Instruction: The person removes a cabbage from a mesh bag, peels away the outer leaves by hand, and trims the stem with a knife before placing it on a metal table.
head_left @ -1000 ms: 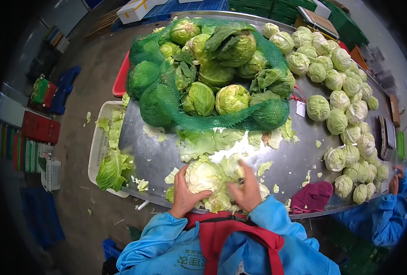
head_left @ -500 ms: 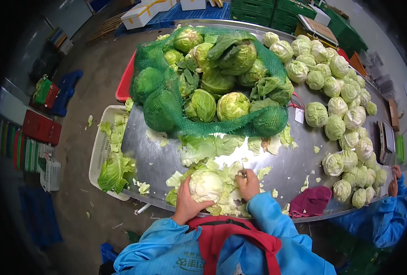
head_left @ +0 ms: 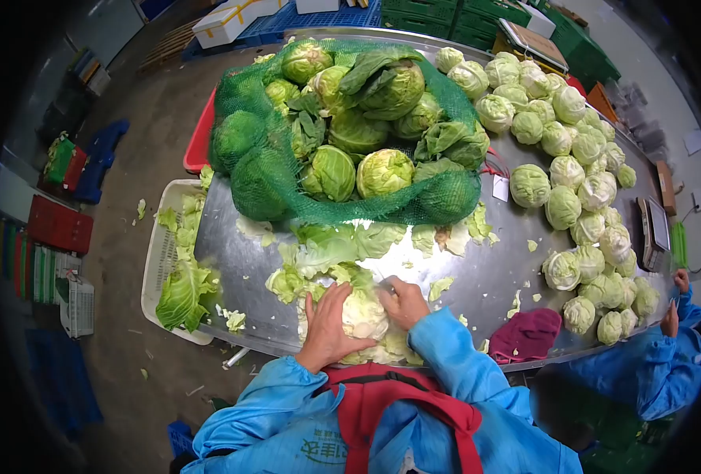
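Note:
A pale trimmed cabbage (head_left: 364, 316) lies at the near edge of the metal table, among loose leaves. My left hand (head_left: 331, 328) rests on its left side with the fingers spread and the thumb along its near side. My right hand (head_left: 403, 302) is closed at its upper right, and what it holds is hidden and blurred. Loose green leaves (head_left: 323, 251) lie just beyond the cabbage. Farther back, a green net bag (head_left: 260, 186) lies open around several leafy cabbages (head_left: 384, 173).
Many trimmed cabbages (head_left: 562, 208) cover the table's right side. A maroon cloth (head_left: 526, 335) lies at the near edge. A white basket (head_left: 154, 272) of leaves stands left. At the far right are a scale (head_left: 655, 229) and another person's blue sleeves (head_left: 660, 371).
My left hand has shifted higher over the cabbage, its fingers more spread. My right hand has moved in against the cabbage, and the metal tool seen in it earlier is now hidden. The view has shifted slightly.

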The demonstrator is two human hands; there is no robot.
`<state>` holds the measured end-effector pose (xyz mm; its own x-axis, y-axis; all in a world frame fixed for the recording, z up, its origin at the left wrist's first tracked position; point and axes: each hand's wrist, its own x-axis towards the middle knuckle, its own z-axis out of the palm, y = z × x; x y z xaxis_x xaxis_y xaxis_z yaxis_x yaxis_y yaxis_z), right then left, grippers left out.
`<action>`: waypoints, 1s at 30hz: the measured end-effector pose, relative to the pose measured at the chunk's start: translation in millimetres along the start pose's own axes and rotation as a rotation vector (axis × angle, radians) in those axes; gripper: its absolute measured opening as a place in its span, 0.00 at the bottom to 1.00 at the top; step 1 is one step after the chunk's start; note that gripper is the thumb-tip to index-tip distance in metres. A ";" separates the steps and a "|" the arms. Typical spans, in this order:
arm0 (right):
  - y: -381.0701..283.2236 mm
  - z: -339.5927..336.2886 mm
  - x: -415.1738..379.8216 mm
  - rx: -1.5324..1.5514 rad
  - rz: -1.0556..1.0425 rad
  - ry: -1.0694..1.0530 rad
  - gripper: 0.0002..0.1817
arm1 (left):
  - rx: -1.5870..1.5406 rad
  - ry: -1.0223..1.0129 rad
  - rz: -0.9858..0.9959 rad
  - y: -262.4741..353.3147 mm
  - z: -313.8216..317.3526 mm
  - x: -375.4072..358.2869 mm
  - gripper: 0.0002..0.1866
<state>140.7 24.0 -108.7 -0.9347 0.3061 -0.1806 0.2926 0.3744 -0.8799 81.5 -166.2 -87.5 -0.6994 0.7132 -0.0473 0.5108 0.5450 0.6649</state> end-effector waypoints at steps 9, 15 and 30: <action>-9.2 -6.1 -2.6 0.115 0.047 -0.147 0.32 | -0.021 -0.135 0.040 -12.8 -20.9 14.3 0.57; 16.1 2.2 13.7 0.082 0.166 0.010 0.26 | -0.020 -0.153 0.122 -19.7 -18.9 12.8 0.56; -12.3 25.0 -13.5 0.082 0.036 0.053 0.38 | -0.071 -0.026 0.027 -9.6 -19.3 -17.6 0.55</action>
<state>144.7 -6.6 -106.4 -0.9115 0.3642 -0.1910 0.3059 0.2901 -0.9068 79.3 -192.5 -78.7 -0.6725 0.7385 -0.0475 0.4919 0.4940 0.7170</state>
